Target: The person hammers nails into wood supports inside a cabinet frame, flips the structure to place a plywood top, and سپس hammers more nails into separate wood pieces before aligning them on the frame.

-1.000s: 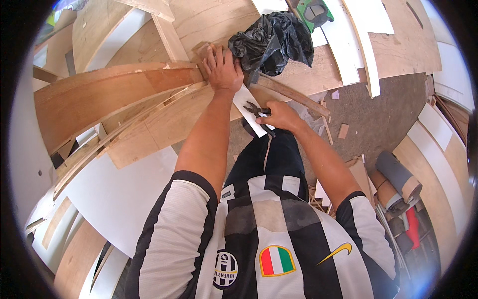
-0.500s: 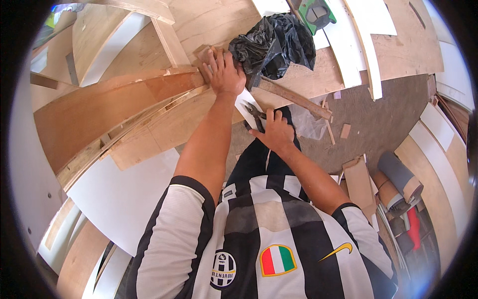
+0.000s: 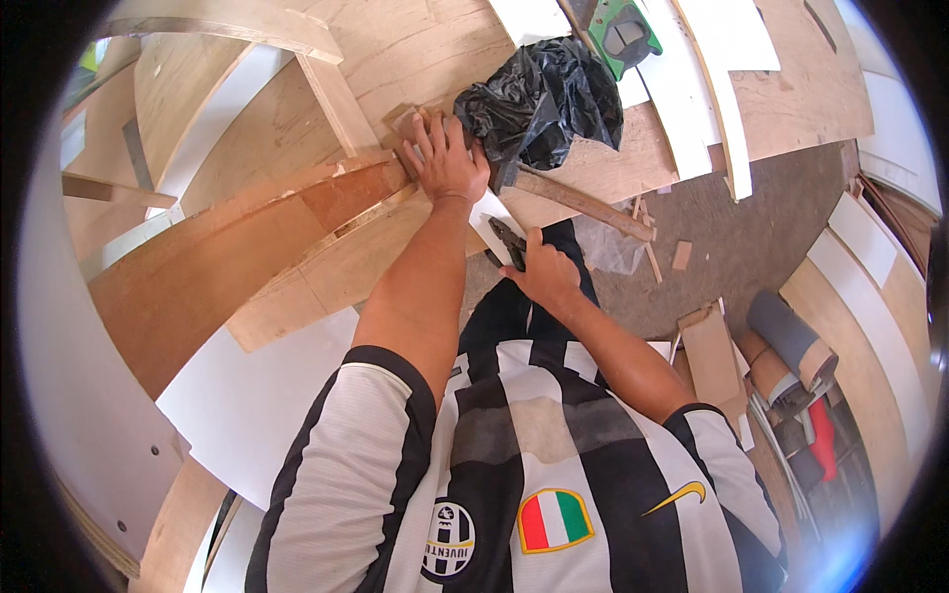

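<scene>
My right hand [image 3: 550, 271] is closed around dark-handled pliers [image 3: 506, 235], whose jaws look closed and lie over a narrow white strip [image 3: 483, 219]. My left hand [image 3: 450, 166] rests palm down with its fingers spread, on a small brown wooden piece [image 3: 402, 123] at the bench edge. Its palm covers the far end of the white strip. Close by its fingertips on the right sits a crumpled black plastic bag [image 3: 544, 104]. Whether the pliers grip anything is too small to make out.
A curved brown wooden panel [image 3: 247, 247] runs along the left. A green-handled saw [image 3: 627, 38] and white-faced strips [image 3: 682, 109] lie on the plywood bench [image 3: 801, 109]. A loose wooden batten [image 3: 588, 206] sticks out past the bench edge. Rolled grey material [image 3: 791, 331] stands at lower right.
The pliers' handles and jaws, spread before, have come together as my right hand closed more tightly. My left hand stays in its place. The view has shifted slightly.
</scene>
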### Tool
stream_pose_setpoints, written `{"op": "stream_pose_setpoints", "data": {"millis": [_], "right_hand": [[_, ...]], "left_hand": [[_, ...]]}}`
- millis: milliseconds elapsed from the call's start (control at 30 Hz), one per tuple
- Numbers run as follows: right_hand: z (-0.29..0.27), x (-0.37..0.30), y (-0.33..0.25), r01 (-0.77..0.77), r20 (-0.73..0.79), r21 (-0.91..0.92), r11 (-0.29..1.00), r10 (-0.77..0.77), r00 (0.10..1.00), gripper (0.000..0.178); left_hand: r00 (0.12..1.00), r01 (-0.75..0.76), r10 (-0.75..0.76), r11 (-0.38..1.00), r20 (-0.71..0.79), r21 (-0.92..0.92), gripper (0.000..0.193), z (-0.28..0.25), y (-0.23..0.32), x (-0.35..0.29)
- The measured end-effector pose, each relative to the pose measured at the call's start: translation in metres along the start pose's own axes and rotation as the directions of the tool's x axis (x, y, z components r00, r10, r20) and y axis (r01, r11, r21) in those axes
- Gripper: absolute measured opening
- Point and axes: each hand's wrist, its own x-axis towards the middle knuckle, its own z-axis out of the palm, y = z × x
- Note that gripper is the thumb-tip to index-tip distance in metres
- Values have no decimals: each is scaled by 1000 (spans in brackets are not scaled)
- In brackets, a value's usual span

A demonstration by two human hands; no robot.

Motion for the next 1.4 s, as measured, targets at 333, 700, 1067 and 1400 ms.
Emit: {"op": "stream_pose_setpoints", "data": {"millis": [333, 700, 1067, 1400], "right_hand": [[-6, 3, 3, 24, 36, 71, 997, -27, 999, 63], [-2, 1, -15, -122, -48, -73, 990, 119, 992, 54], [-18, 7, -12, -151, 45, 2, 989, 151, 988, 38], [-26, 5, -19, -185, 60, -5, 983, 185, 981, 34]], "left_hand": [[1000, -16, 16, 999, 0, 39, 60, -1, -1, 0], [995, -58, 58, 998, -82, 6, 57, 4, -3, -2], [999, -35, 35, 998, -5, 55, 58, 3, -2, 1], [999, -52, 52, 997, 9, 60, 57, 2, -3, 2]]}}
